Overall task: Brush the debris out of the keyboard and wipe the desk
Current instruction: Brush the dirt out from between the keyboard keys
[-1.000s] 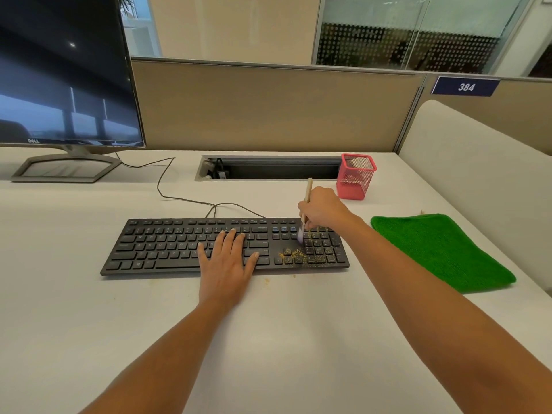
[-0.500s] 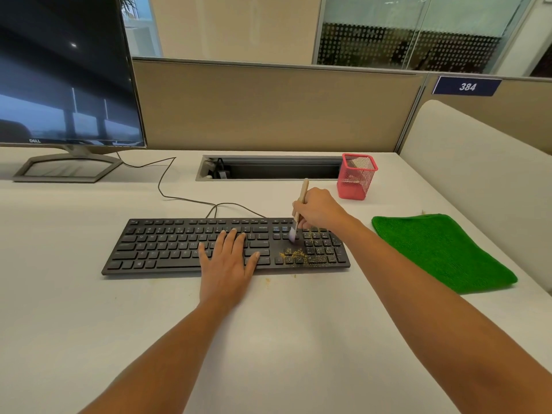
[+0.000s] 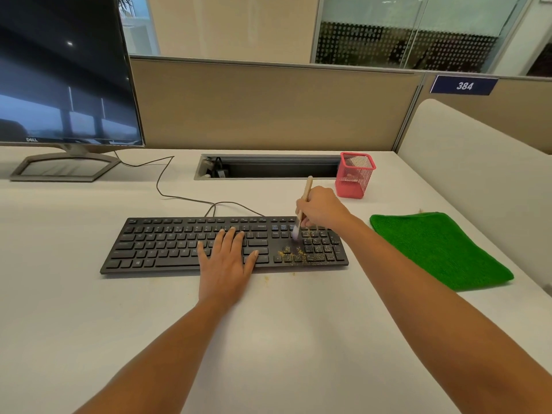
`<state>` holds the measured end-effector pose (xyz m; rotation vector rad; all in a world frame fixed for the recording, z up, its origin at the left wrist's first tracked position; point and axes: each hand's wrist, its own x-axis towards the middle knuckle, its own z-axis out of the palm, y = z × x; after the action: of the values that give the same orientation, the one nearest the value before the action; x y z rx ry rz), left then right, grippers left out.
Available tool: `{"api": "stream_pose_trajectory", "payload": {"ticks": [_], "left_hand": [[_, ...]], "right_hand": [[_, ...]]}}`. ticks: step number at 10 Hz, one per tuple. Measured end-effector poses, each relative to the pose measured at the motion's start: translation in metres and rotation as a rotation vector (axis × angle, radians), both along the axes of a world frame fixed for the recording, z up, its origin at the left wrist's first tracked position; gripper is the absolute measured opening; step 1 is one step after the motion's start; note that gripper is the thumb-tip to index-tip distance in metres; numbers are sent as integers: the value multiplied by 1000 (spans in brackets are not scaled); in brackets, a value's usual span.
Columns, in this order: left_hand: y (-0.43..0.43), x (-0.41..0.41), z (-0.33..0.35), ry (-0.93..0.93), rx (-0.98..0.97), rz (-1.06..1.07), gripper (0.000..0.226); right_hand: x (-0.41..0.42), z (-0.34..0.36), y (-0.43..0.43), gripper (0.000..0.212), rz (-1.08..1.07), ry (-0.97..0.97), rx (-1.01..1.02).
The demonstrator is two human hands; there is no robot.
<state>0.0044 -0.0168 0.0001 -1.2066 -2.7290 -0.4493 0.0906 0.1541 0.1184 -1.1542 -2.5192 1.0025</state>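
Note:
A black keyboard (image 3: 167, 245) lies across the white desk (image 3: 268, 339). Yellowish debris (image 3: 301, 254) is scattered over its lower right keys, and a few crumbs lie on the desk just in front. My left hand (image 3: 227, 264) rests flat on the keys near the middle, fingers straight. My right hand (image 3: 321, 209) grips a small wooden-handled brush (image 3: 302, 208), its pale bristles touching the keys at the left side of the number pad, above the debris. A folded green cloth (image 3: 439, 249) lies on the desk to the right.
A pink mesh pen cup (image 3: 354, 176) stands behind my right hand. A monitor (image 3: 59, 70) on its stand fills the back left, and its cable runs to the keyboard. A cable slot (image 3: 268, 167) opens in the desk at the back. Partition walls close the back and right.
The brush tip has shifted a little left and up across the number pad keys, with my right hand following. My left hand has stayed put on the keyboard.

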Motion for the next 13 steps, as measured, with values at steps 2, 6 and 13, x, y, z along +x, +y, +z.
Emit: {"api": "stream_pose_trajectory", "payload": {"ticks": [2, 6, 13], "left_hand": [[0, 0, 0, 6, -18, 5, 92], [0, 0, 1, 5, -20, 2, 92], [-2, 1, 3, 11, -55, -2, 59]], "right_hand": [[11, -6, -4, 30, 90, -39, -32], [28, -8, -2, 33, 51, 58, -11], [51, -21, -19, 27, 22, 36, -14]]}}
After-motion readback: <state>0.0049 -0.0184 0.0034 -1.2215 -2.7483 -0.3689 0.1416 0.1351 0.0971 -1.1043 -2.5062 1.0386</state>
